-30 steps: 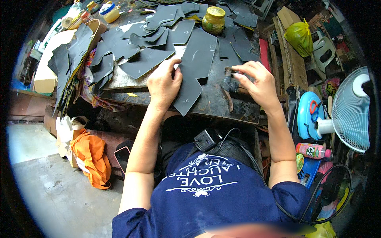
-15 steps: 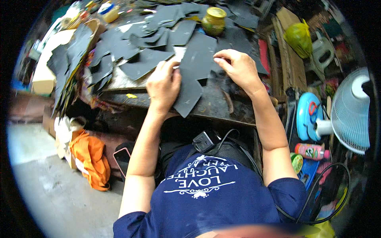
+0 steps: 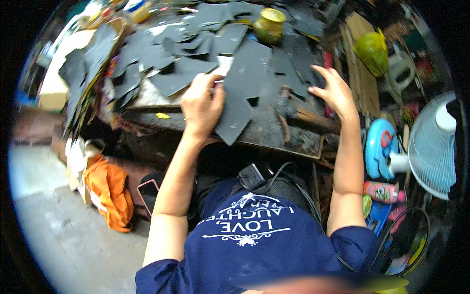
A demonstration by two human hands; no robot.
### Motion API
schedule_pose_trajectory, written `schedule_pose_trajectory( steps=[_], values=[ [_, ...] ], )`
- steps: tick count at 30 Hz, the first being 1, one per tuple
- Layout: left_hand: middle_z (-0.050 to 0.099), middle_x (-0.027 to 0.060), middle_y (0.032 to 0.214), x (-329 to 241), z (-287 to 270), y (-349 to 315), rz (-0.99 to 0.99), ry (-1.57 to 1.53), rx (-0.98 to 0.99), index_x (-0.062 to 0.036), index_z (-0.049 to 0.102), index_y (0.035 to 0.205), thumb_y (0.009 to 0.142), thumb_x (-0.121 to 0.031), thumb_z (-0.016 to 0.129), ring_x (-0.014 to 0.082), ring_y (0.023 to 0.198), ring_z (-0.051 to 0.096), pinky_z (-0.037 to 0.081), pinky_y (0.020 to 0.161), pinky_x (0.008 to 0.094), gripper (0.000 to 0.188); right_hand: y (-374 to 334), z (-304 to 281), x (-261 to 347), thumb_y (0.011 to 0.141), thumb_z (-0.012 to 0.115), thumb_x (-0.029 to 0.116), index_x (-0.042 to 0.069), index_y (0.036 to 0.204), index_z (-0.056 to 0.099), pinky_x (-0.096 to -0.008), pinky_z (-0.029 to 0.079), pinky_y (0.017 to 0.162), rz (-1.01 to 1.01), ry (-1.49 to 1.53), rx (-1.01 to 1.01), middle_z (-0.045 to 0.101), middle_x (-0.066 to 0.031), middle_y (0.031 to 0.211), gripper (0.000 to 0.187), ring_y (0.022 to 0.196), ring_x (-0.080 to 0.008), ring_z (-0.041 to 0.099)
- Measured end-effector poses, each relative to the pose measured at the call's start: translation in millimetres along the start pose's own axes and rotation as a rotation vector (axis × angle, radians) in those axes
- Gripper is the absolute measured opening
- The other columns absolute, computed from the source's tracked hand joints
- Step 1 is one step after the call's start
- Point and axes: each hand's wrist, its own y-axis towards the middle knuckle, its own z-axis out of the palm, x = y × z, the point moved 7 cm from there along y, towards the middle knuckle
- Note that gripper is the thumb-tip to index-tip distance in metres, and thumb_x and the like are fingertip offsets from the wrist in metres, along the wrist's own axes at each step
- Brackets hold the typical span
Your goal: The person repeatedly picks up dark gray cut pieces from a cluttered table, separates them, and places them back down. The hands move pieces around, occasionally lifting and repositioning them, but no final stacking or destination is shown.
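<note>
My left hand (image 3: 201,102) is closed, its fingers curled at the left edge of a long dark grey cut sheet (image 3: 247,68). A small whitish bit shows by its thumb and fingertips, too small to name. The sheet lies on the worktable with its pointed lower end (image 3: 234,120) toward me. My right hand (image 3: 335,93) is held over the table's right side with thumb and fingers apart, nothing between them. Below and left of it lies a hammer-like tool with a wooden handle (image 3: 313,117).
Several dark grey cut pieces (image 3: 183,76) overlap across the table, with more hanging at its left (image 3: 85,73). A yellow jar (image 3: 269,27) stands behind the long sheet. At the right are a fan (image 3: 433,139) and a yellow-green bag (image 3: 370,53). An orange cloth (image 3: 108,196) hangs at lower left.
My right hand has moved right, away from the long sheet, and its fingers have spread from a pinch. The wooden-handled tool has come into sight. My left hand stays by the sheet.
</note>
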Motion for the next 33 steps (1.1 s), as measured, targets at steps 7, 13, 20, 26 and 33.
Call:
schedule_pose_trajectory(
  steps=[7, 13, 20, 26, 33],
  values=[
    [0.060, 0.0083, 0.083, -2, -3, -2, -0.016, -0.041, -0.025, -0.0112, 0.064, 0.098, 0.079, -0.009, 0.067, 0.0275, 0.070, 0.063, 0.050, 0.062, 0.0376, 0.019, 6, -5, 24, 0.083, 0.069, 0.037, 0.016, 0.125, 0.063, -0.0433, 0.049, 0.088, 0.019, 0.009, -0.065, 0.064, -0.0137, 0.112, 0.047, 0.105, -0.0352, 0.062],
    [0.063, 0.0095, 0.084, -14, -21, 3, 0.088, -0.137, -0.158, -0.0049, 0.067, 0.099, 0.082, -0.001, 0.065, 0.0230, 0.067, 0.062, 0.050, 0.062, 0.0321, 0.018, -2, -22, 73, 0.088, 0.066, 0.038, 0.013, 0.120, 0.066, -0.0412, 0.047, 0.093, -0.154, -0.084, -0.217, 0.065, -0.0121, 0.112, 0.041, 0.108, -0.0317, 0.057],
    [0.060, 0.0102, 0.085, -19, -39, 37, 0.224, 0.045, -0.114, -0.0070, 0.064, 0.093, 0.077, -0.006, 0.065, 0.0300, 0.082, 0.062, 0.052, 0.073, 0.0395, 0.017, -18, -14, 138, 0.082, 0.072, 0.018, 0.010, 0.112, 0.069, -0.0380, 0.050, 0.088, -0.422, 0.187, -0.333, 0.067, -0.0103, 0.103, 0.032, 0.101, -0.0289, 0.061],
    [0.065, 0.0148, 0.104, 67, -54, 124, 0.047, 0.508, -0.085, -0.0075, 0.066, 0.106, 0.082, -0.018, 0.066, 0.0356, 0.102, 0.060, 0.050, 0.088, 0.0432, 0.026, -27, 1, 160, 0.079, 0.073, 0.011, 0.009, 0.105, 0.071, -0.0361, 0.053, 0.080, -0.548, 0.220, -0.430, 0.068, -0.0072, 0.095, 0.026, 0.093, -0.0270, 0.063],
    [0.067, 0.0166, 0.112, 183, -28, 156, -0.390, 0.640, 0.264, -0.0032, 0.066, 0.113, 0.077, -0.034, 0.077, 0.0333, 0.108, 0.063, 0.051, 0.091, 0.0424, 0.048, -28, 0, 155, 0.080, 0.071, 0.007, 0.007, 0.102, 0.072, -0.0357, 0.052, 0.079, -0.520, 0.261, -0.430, 0.070, -0.0091, 0.094, 0.022, 0.090, -0.0271, 0.064]
  ],
)
